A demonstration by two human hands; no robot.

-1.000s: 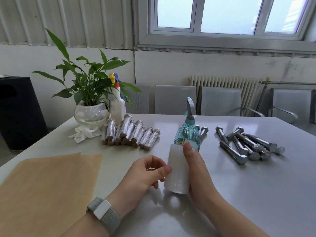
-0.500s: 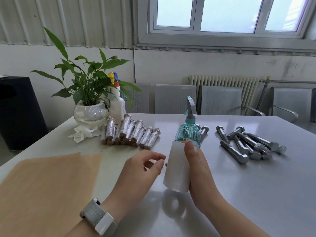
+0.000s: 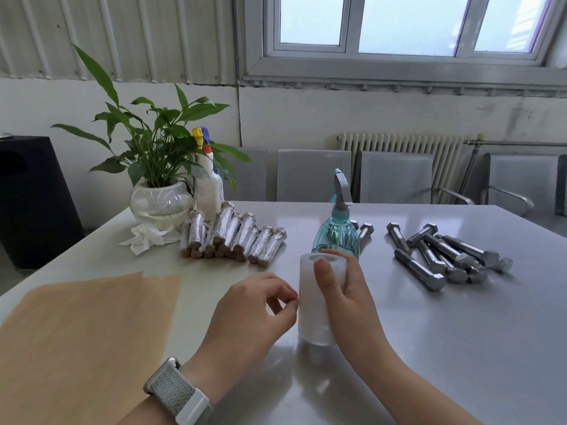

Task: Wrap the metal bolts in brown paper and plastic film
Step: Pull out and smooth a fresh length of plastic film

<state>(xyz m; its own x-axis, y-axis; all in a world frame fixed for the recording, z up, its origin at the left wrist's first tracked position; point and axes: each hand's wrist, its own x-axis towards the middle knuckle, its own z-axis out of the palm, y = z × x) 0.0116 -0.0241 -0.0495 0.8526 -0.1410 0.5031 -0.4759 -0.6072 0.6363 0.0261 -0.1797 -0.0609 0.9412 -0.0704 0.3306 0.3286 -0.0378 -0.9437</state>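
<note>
Grey glossy table point(image 3: 460, 348) under a window point(image 3: 408, 23), with a white radiator point(image 3: 399, 148) and grey chairs point(image 3: 313, 176) along the far wall. At 12 o'clock on the table, a teal spray bottle point(image 3: 337, 237). At 2 o'clock, a loose heap of bare metal bolts point(image 3: 441, 256), two more partly hidden behind the bottle. At 11 o'clock, a row of wrapped bolts point(image 3: 233, 237) lying side by side, brown paper ends facing the camera. Beyond them a potted plant point(image 3: 153, 167) in a glass bowl, a white spray bottle point(image 3: 210, 188) and a crumpled white tissue point(image 3: 147, 237). At 9 o'clock, a sheet of brown paper point(image 3: 82, 338), cut off by the left and bottom edges.

Near the centre, a roll of plastic film point(image 3: 313, 311) standing upright. Right hand point(image 3: 346, 302) wrapped around it, thumb across the front, fingers behind and mostly hidden. Left hand point(image 3: 254, 314) just beside the roll at 9 o'clock, thumb and forefinger pinched at its side; too clear to tell whether a film edge sits between them. Grey woven watch band point(image 3: 175, 391) on the left wrist.

Open tabletop at 4 o'clock and between the roll and the bolt heap. Black bin point(image 3: 30, 204) off the table's left edge.
</note>
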